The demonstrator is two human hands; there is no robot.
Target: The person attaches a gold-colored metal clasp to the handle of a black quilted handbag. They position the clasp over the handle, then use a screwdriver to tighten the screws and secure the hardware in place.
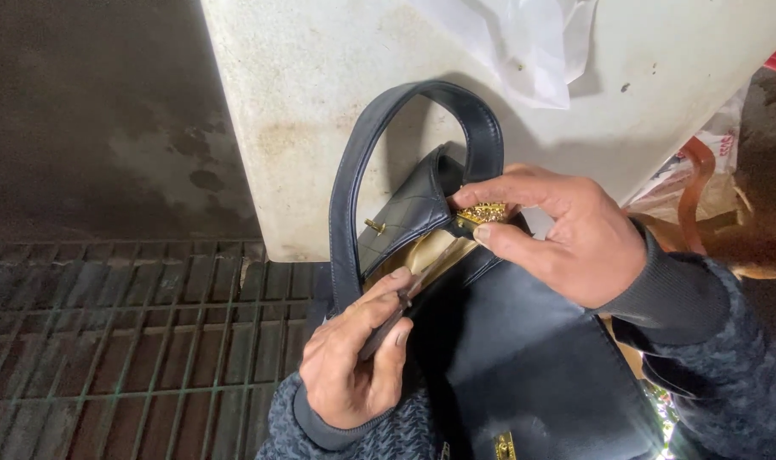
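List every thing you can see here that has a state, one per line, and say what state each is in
Black handbag: flap open, tan lining showing.
Handle: arched upright.
Gold clasp: pinched between thumb and forefinger.
Right hand: grip shut on the gold clasp.
Left hand: grip shut on a thin dark tool.
White plastic sheet: crumpled on the pale slab.

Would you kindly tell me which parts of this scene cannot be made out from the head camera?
- Tip of the thin tool in the left hand: hidden inside the black handbag.
- Gold clasp: mostly covered by the right hand fingers; its shape is unclear.
- Bag's interior: shadowed, contents not visible.
- Handbag's lower part: cut off by the bottom edge.
- Orange-handled bag: partly behind the right sleeve.
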